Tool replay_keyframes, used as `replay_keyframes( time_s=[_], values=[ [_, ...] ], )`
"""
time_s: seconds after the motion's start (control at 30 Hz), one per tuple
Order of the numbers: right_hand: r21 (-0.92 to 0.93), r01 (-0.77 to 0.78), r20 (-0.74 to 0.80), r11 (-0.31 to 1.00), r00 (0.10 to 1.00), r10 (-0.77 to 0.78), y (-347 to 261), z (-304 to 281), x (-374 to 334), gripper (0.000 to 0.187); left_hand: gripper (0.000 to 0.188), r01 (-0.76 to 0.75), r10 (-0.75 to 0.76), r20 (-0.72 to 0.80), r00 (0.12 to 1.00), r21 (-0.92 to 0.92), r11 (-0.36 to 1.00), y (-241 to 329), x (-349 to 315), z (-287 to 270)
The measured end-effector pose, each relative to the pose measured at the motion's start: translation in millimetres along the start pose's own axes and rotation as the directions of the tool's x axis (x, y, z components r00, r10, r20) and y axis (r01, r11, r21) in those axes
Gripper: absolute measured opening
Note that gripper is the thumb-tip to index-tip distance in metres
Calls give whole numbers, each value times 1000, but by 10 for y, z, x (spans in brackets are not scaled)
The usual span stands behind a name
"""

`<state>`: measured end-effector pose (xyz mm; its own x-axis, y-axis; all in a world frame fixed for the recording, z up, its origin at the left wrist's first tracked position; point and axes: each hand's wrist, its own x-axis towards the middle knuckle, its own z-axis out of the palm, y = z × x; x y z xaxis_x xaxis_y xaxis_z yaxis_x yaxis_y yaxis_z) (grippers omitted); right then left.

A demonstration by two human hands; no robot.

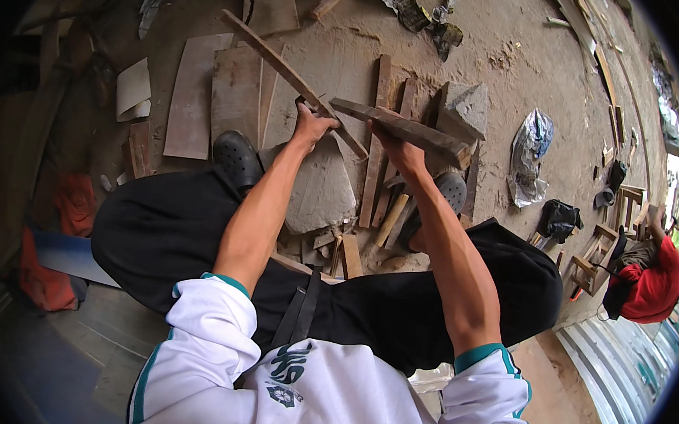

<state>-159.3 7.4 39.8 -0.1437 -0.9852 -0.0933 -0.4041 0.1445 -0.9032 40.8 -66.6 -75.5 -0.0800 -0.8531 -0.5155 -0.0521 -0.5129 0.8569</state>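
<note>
My left hand (312, 127) is closed around a long, thin wooden strip (275, 58), which slants from far left to near right. In my right hand (398, 150) is a thicker wooden bar (416, 131), its fingers wrapped around the underside. The near ends of the two pieces lie close together, with the strip's end below the bar. Beneath my hands is a grey concrete slab (321, 189) between my feet. A tool with a yellowish wooden handle (392, 220) lies beside it, its head partly hidden by my right forearm.
Flat boards (194, 95) lie at the left, and narrow planks (377, 136) stretch ahead. A concrete block (464, 114) sits beyond my right foot. Crumpled silver plastic (531, 156) and a black bag (559, 220) lie rightward. At far right is another person in red (653, 281).
</note>
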Motion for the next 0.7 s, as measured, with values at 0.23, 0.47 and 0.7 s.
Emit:
replay_keyframes(
  time_s=[0.23,0.47,0.7],
  values=[
    [41,66,54,997,996,-69,-50,92,23,40,58,115,-100,80,992,-206,972,132,-36,-26],
    [-43,121,56,992,991,-119,32,111,46,41,61,174,-150,104,983,-296,939,389,-191,11],
    [-12,-141,4,990,990,141,35,63,48,49,40,196,-215,-45,976,-268,943,192,18,-81]
  ],
)
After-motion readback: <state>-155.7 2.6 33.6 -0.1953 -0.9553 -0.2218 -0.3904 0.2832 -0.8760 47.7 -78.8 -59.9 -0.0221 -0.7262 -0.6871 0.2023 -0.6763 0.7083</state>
